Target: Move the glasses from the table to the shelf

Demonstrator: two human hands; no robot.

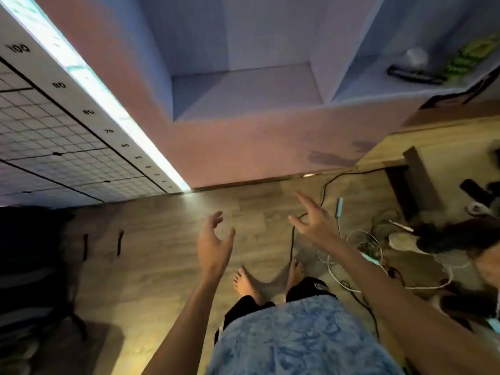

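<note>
Lower centre of frame: left hand (213, 240), right hand (315, 226), fingers spread, holding nothing.
Upper centre: no glasses seen in shelf (243, 90); table out of view, can't tell what's left.

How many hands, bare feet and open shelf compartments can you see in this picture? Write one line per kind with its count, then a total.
Hands: 2, the left hand and the right hand, both holding nothing
Bare feet: 2, the left foot and the right foot
Shelf compartments: 2, the middle compartment and the right compartment
Total: 6
</note>
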